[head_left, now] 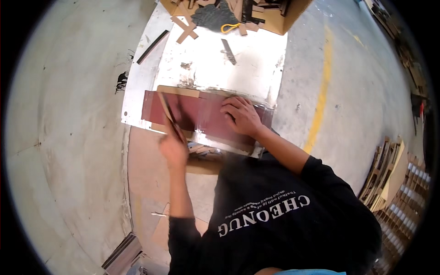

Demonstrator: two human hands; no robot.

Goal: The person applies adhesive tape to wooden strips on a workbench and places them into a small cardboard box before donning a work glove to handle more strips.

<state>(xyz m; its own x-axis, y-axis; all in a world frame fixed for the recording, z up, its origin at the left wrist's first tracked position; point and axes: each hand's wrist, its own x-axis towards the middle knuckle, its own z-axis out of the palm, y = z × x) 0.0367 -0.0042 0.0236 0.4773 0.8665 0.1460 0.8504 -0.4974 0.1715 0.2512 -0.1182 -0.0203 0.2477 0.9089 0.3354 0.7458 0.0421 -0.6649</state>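
Observation:
My left hand [173, 149], partly smeared by motion, is closed around the lower end of a thin brown strip with a dark edge [167, 110]. The strip is held tilted above the left part of a dark red sheet [154, 107], and its shadow falls on the sheet. My right hand [243, 117] rests on the right part of the same sheet, fingers bent and thumb apart, with nothing visible in it. Under the red sheet a tan board [181, 91] shows along the far edge. A glossy, clear-looking band [205, 110] crosses the middle of the sheet.
The white worktable [201, 55] carries a dark strip [152, 46] and a small grey strip [228, 51]. At its far end, a cardboard box [288, 16] holds scraps and a dark grey glove [213, 16]. Stacked boards [382, 169] stand on the right; more strips [123, 253] lie lower left.

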